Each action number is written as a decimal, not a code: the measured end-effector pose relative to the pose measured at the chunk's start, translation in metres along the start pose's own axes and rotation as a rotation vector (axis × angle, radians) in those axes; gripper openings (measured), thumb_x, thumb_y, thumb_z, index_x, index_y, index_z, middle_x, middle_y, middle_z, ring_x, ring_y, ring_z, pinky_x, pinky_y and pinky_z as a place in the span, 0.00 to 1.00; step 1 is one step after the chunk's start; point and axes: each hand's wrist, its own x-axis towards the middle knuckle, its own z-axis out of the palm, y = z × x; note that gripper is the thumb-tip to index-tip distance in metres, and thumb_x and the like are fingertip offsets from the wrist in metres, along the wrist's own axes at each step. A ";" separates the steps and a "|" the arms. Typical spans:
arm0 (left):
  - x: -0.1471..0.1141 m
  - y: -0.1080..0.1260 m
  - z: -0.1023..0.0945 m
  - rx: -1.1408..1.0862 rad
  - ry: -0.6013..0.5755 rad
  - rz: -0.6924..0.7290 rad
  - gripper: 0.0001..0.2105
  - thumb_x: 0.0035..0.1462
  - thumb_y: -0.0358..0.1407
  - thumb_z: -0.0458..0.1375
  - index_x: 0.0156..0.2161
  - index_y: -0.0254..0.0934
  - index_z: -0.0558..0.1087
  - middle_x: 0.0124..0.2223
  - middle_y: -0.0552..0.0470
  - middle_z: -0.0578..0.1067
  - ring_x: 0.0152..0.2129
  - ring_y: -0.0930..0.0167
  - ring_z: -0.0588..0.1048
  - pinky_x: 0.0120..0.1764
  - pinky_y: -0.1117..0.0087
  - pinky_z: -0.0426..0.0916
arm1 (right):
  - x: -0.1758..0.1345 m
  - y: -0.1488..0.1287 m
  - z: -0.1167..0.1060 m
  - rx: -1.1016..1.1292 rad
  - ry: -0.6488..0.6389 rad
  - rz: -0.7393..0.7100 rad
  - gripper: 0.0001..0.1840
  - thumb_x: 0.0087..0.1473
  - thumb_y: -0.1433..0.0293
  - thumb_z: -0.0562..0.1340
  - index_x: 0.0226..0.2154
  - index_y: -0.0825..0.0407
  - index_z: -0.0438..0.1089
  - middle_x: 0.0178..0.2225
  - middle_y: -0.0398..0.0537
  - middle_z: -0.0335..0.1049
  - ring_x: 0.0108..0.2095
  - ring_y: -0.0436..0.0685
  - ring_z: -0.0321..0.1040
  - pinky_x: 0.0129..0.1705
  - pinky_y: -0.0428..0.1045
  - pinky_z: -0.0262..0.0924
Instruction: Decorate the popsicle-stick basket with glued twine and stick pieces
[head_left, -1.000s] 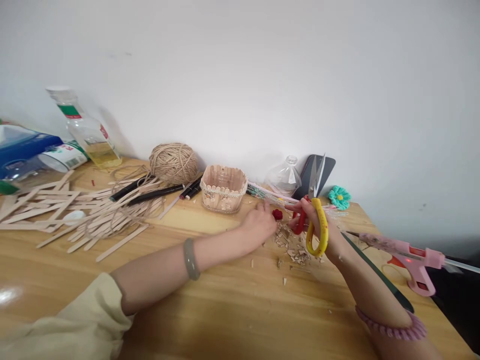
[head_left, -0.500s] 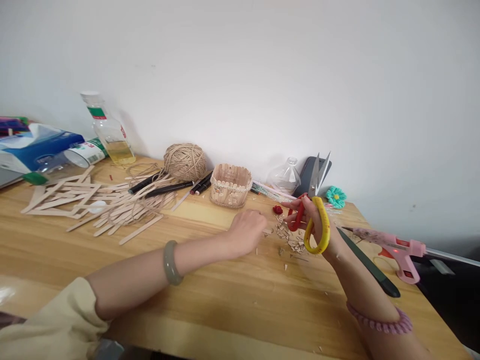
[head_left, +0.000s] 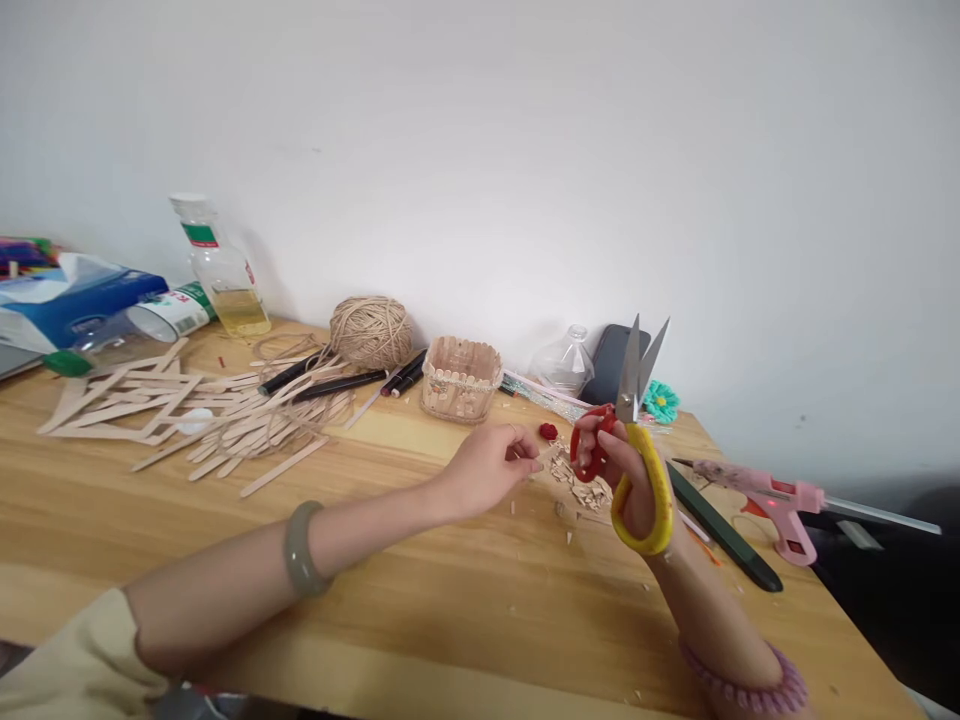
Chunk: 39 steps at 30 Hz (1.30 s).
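In the head view, my right hand [head_left: 626, 475] is wrapped round the red and yellow handles of a pair of scissors [head_left: 640, 375], whose blades point up and stand apart. My left hand [head_left: 491, 468], a grey bangle on its wrist, pinches a short pale piece of craft stick [head_left: 550, 455] between thumb and fingers. Under and beyond that piece lies a heap of wood chips [head_left: 589, 492] on the table. A small red rose [head_left: 548, 431] rests behind the chips. Just behind my left hand stands a little basket [head_left: 459, 385] made of stick pieces.
Craft sticks [head_left: 259, 420], a twine ball [head_left: 371, 332], black markers [head_left: 409, 372] and a glass bottle [head_left: 232, 280] fill the left back. A pink glue gun [head_left: 780, 495] and a dark green cutter [head_left: 724, 525] lie right. A phone [head_left: 611, 368] and teal flower [head_left: 661, 401] stand behind the scissors.
My left fist has turned and its fingers now show, pinching the stick piece. The scissors have dropped slightly, their blades a little wider apart.
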 end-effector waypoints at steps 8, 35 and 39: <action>-0.009 0.014 -0.012 -0.457 -0.026 -0.022 0.05 0.51 0.33 0.57 0.33 0.34 0.70 0.31 0.54 0.72 0.25 0.75 0.73 0.32 0.72 0.70 | -0.020 0.002 0.009 -0.042 -0.193 0.076 0.25 0.47 0.48 0.60 0.32 0.54 0.67 0.19 0.39 0.59 0.19 0.49 0.56 0.20 0.45 0.52; -0.011 0.030 -0.030 -0.663 0.003 -0.207 0.07 0.47 0.35 0.62 0.26 0.34 0.68 0.23 0.57 0.73 0.21 0.76 0.72 0.23 0.78 0.68 | -0.034 -0.020 0.013 -0.394 -0.480 0.138 0.34 0.47 0.40 0.54 0.42 0.51 0.67 0.35 0.49 0.67 0.38 0.61 0.65 0.41 0.53 0.63; -0.012 0.030 -0.030 -0.659 -0.010 -0.213 0.08 0.47 0.36 0.61 0.25 0.34 0.68 0.23 0.55 0.73 0.22 0.75 0.72 0.23 0.77 0.67 | -0.035 -0.021 0.013 -0.389 -0.483 0.134 0.35 0.50 0.42 0.54 0.49 0.51 0.65 0.40 0.51 0.69 0.42 0.62 0.65 0.46 0.55 0.62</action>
